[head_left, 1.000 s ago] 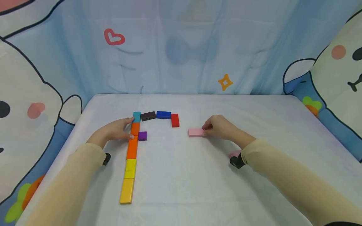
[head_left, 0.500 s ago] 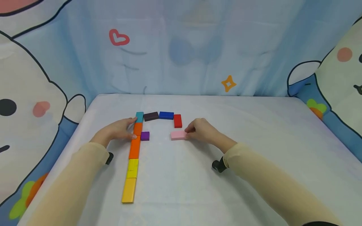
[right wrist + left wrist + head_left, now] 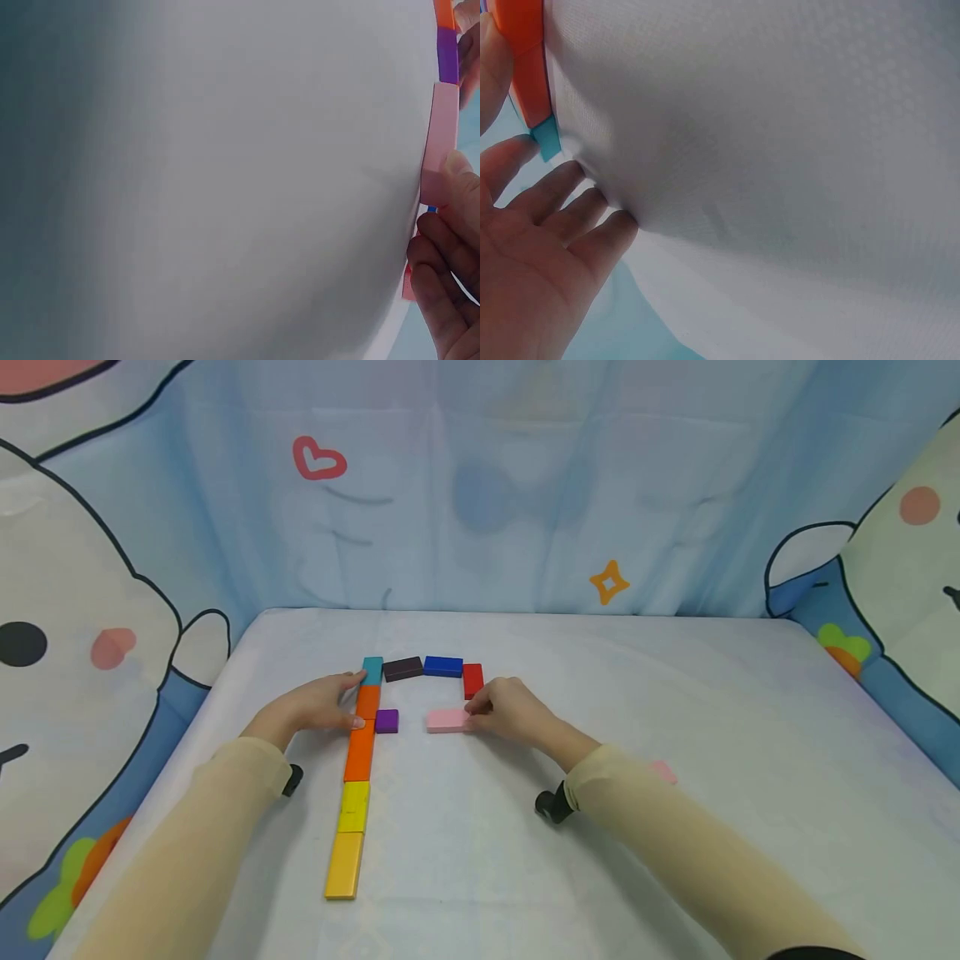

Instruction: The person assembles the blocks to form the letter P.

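Note:
Between the thumb and fingers of my right hand (image 3: 517,714) is the right end of a pink block (image 3: 446,721), lying flat on the table. A gap separates its left end from a small purple block (image 3: 387,721). That purple block touches the side of a straight column of blocks. My left hand (image 3: 311,703) rests against this column, index finger by the teal block (image 3: 372,670), thumb on the orange blocks (image 3: 359,752). In the left wrist view, its other fingers (image 3: 592,206) stretch out over the cloth.
From the teal block, a dark brown block (image 3: 403,669), a blue block (image 3: 443,667) and a red block (image 3: 472,680) run right. Yellow blocks (image 3: 353,807) form the column's near end. Another pink block (image 3: 664,771) lies partly behind my right sleeve. A curtain (image 3: 495,552) hangs behind the table.
My right hand has slid left with the pink block, from well right of the red block to just below it. The left hand stays at the column. The view has shifted slightly.

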Demonstrator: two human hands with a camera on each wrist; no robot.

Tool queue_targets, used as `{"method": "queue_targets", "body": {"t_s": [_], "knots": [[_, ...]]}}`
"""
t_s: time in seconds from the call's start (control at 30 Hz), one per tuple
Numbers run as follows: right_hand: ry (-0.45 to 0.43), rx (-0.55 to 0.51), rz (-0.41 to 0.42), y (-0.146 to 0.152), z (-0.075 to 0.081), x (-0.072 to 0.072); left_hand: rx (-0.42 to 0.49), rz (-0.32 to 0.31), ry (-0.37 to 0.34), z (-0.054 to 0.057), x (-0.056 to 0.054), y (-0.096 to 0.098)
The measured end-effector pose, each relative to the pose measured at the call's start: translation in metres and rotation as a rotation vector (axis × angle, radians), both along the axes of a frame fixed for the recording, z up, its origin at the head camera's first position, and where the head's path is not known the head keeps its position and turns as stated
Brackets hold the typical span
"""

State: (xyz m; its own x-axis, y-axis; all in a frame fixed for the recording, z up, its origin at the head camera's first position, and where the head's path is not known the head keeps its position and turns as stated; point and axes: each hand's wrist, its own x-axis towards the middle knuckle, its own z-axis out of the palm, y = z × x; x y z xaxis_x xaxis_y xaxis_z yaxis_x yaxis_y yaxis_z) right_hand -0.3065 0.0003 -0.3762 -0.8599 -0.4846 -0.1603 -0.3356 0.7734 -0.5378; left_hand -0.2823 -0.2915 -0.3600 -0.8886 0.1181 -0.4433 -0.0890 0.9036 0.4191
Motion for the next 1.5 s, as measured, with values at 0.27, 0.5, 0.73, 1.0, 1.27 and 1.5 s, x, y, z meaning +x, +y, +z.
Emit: {"method": "queue_targets", "body": {"t_s": [0.27,0.5,0.73,1.0,1.27,1.5], "knots": [[0.031,-0.013,0.048,-0.016,-0.002,0.002,-0.005,0.013,-0.001,0.001,0.0,0.001],[0.051,-0.008,0.063,-0.026,0.001,0.003,-0.008,0.014,-0.001,0.001,-0.001,0.001],[0.06,0.0,0.074,-0.031,0.001,0.002,-0.004,0.002,0.001,0.002,-0.001,0.001],[0.06,0.006,0.073,-0.033,0.003,0.002,-0.01,0.01,-0.005,0.0,-0.004,0.002],[0.052,0.023,0.074,-0.036,0.002,0.001,-0.007,0.003,0.0,0.001,-0.004,0.001],[0.053,0.019,0.087,-0.038,0.002,0.002,0.003,0.01,-0.006,0.001,-0.002,0.0]]}}
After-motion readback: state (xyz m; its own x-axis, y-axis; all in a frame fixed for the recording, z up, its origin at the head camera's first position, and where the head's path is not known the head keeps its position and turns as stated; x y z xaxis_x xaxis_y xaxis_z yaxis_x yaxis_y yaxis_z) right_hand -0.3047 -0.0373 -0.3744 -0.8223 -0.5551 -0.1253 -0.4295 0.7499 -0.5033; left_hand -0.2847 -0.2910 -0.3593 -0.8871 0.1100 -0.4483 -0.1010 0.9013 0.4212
